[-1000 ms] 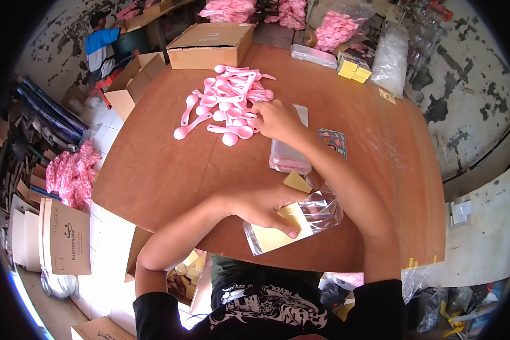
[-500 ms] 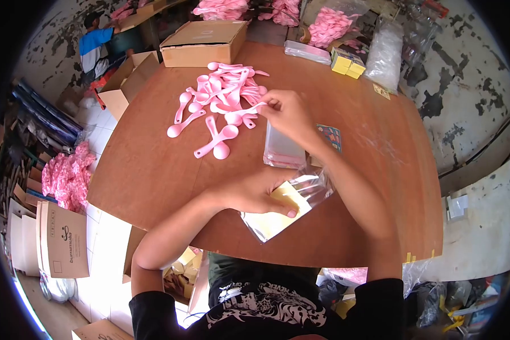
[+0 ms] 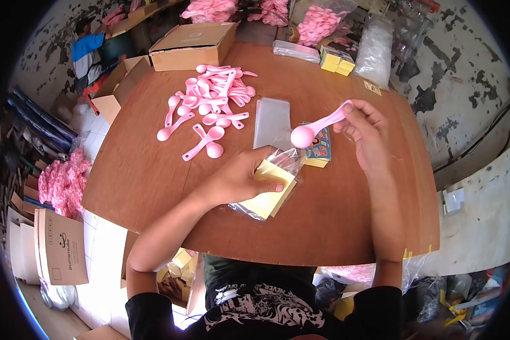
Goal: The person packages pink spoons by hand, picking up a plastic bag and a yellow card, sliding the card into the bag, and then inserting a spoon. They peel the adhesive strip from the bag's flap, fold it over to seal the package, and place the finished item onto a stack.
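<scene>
My right hand (image 3: 367, 127) is closed on the handle end of a pink measuring spoon (image 3: 317, 129), raised over the table with its bowl toward the left. My left hand (image 3: 238, 178) grips a clear plastic bag (image 3: 292, 161) with a pale yellow card (image 3: 268, 195) in it, thumb lying across the card. Just beyond the bag is a stack of printed cards (image 3: 318, 148) with yellow sides. Beside it lies a stack of flat clear bags (image 3: 272, 122). A heap of pink spoons (image 3: 209, 93) spreads over the table farther left.
A closed cardboard box (image 3: 192, 46) stands at the table's far edge. Along the back right are yellow card stacks (image 3: 337, 59) and a large plastic-wrapped bundle (image 3: 374, 51). Another person (image 3: 88, 54) is at the far left. A cardboard carton (image 3: 61, 246) stands on the floor at left.
My right hand has lifted the pink spoon from the heap and carried it right, above the printed cards. My left hand has shifted slightly, still holding the bag and card.
</scene>
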A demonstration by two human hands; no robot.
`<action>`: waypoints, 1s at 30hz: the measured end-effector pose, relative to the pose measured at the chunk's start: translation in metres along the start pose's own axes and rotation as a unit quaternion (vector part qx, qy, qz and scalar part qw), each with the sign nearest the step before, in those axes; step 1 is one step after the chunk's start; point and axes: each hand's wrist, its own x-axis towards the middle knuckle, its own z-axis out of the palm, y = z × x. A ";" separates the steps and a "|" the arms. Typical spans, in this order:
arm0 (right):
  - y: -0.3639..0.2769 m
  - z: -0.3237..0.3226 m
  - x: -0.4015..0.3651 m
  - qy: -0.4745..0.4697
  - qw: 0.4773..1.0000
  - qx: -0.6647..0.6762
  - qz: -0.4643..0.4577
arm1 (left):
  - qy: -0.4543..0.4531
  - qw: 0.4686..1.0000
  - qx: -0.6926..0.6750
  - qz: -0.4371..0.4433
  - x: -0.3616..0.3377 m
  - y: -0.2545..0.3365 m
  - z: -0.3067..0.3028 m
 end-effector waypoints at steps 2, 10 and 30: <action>0.005 0.006 -0.002 -0.020 1.000 -0.010 0.020 | -0.003 1.000 -0.016 -0.008 0.000 0.002 0.001; 0.025 0.049 -0.024 -0.049 0.995 -0.092 0.011 | 0.016 0.996 -0.077 0.045 0.000 -0.010 0.011; 0.031 0.069 -0.056 -0.086 0.697 -0.583 -0.409 | 0.022 0.994 0.086 0.062 -0.007 -0.004 0.022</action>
